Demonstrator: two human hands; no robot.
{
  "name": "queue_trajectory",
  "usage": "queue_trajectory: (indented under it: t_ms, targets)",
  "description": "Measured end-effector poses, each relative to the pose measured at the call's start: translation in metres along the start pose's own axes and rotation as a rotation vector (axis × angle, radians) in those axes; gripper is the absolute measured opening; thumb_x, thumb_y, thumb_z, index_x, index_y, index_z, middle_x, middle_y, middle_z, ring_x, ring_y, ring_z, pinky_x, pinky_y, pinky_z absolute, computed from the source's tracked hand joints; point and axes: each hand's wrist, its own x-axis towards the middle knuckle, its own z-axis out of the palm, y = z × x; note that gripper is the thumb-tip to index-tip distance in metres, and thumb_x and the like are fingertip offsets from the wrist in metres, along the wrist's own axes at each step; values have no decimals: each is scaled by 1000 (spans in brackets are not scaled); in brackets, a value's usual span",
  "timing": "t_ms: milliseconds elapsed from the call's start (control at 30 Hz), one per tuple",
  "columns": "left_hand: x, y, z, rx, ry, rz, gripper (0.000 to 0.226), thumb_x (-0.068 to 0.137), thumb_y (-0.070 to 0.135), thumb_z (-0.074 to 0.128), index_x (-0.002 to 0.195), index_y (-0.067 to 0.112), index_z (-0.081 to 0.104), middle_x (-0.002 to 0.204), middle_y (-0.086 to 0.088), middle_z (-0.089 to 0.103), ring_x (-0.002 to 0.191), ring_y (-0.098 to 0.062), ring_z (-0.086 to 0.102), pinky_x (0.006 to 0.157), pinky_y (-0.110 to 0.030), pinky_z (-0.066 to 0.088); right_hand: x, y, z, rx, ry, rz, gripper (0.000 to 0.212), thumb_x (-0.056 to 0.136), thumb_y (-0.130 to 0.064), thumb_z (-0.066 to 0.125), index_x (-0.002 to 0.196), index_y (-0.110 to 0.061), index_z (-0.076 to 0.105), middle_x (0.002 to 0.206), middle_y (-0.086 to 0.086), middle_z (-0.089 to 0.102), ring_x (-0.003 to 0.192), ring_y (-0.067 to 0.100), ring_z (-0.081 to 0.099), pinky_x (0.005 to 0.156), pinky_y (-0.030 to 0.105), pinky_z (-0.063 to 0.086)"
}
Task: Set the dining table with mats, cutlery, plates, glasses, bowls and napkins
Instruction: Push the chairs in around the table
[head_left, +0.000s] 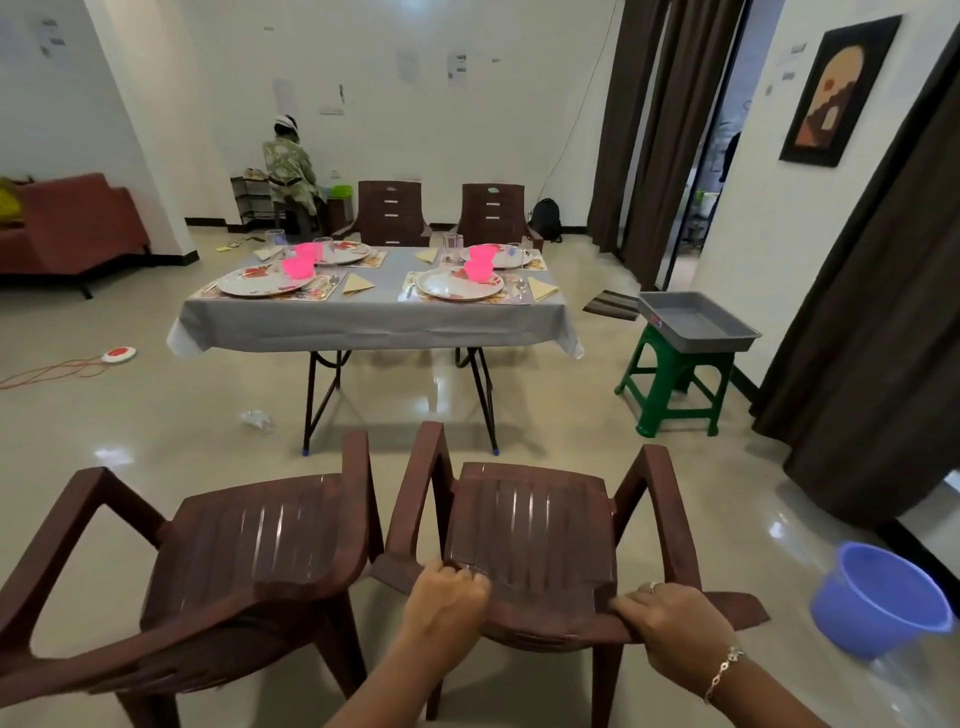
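A brown plastic chair (530, 525) stands just in front of me, its backrest top under my hands. My left hand (447, 597) grips the backrest's left part and my right hand (675, 623) grips its right edge. Farther off stands the dining table (374, 322) under a grey cloth. It carries several place mats, floral plates (265, 280), pink bowls (298, 266), glasses (452, 248), cutlery and folded yellow napkins (357, 283).
A second brown chair (249, 545) stands at my left, touching the held one. Two more chairs (389, 213) stand behind the table. A grey tray (696, 322) sits on a green stool at right, a blue bucket (878, 597) on the floor. A person (288, 171) crouches at the far wall.
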Motion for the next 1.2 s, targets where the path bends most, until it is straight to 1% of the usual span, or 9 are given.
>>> queue_trajectory:
  t_ms: [133, 300, 467, 600, 733, 867, 1000, 1067, 1200]
  targets:
    - [16, 9, 2, 13, 8, -15, 39, 20, 22, 87, 39, 19, 53, 36, 3, 50, 31, -8, 48, 40, -14, 37, 7, 29, 5, -28, 56, -13, 39, 30, -16, 77, 66, -28, 67, 57, -13, 62, 48, 6, 57, 42, 18, 46]
    - [51, 21, 7, 21, 3, -61, 38, 22, 15, 86, 41, 20, 53, 35, 3, 49, 29, -11, 48, 39, -19, 38, 22, 67, 7, -59, 149, -50, 24, 52, -10, 52, 65, -26, 64, 54, -11, 60, 47, 9, 57, 42, 17, 42]
    - [85, 23, 16, -6, -23, -102, 36, 28, 15, 89, 45, 20, 58, 38, 2, 52, 33, -13, 52, 41, -22, 40, 48, 99, 9, -78, 126, -73, 30, 41, -8, 73, 64, -27, 64, 53, -11, 60, 45, 7, 56, 42, 17, 42]
    - [113, 10, 7, 26, -63, -127, 9, 79, 16, 66, 87, 14, 65, 82, -4, 69, 76, -19, 67, 72, -27, 46, 73, 121, 21, -50, 128, -46, 40, 36, -7, 81, 67, -26, 65, 54, -10, 61, 45, 9, 56, 40, 18, 45]
    - [136, -4, 11, 15, -90, -148, 42, 23, 16, 89, 44, 20, 53, 36, 4, 50, 31, -10, 50, 40, -16, 38, 100, 135, 27, -47, 143, -70, 36, 41, -8, 80, 69, -25, 66, 55, -9, 62, 45, 10, 57, 41, 17, 45]
    - [159, -19, 14, 59, -162, -188, 30, 42, 17, 86, 54, 20, 59, 46, 2, 59, 42, -12, 59, 47, -22, 43, 124, 150, 29, -49, 177, -91, 26, 49, -7, 72, 67, -24, 65, 54, -8, 61, 45, 11, 57, 41, 18, 44]
    - [186, -35, 19, 57, -118, -175, 26, 50, 22, 86, 58, 20, 61, 50, 6, 60, 45, -11, 59, 49, -22, 42, 153, 168, 37, -36, 239, -91, 32, 64, -12, 34, 64, -23, 63, 50, -7, 58, 42, 11, 55, 39, 18, 42]
    - [200, -47, 22, 66, -93, -188, 15, 66, 22, 78, 68, 19, 64, 61, 4, 65, 56, -14, 63, 55, -24, 44, 170, 176, 40, -34, 244, -91, 30, 65, -12, 34, 64, -23, 62, 49, -7, 57, 42, 11, 54, 39, 18, 42]
    - [231, -76, 36, 55, -52, -188, 40, 31, 19, 90, 44, 23, 53, 37, 9, 49, 31, -8, 47, 37, -16, 35, 207, 191, 43, -27, 238, -121, 22, 52, -8, 71, 66, -23, 63, 52, -6, 59, 43, 11, 55, 41, 18, 44]
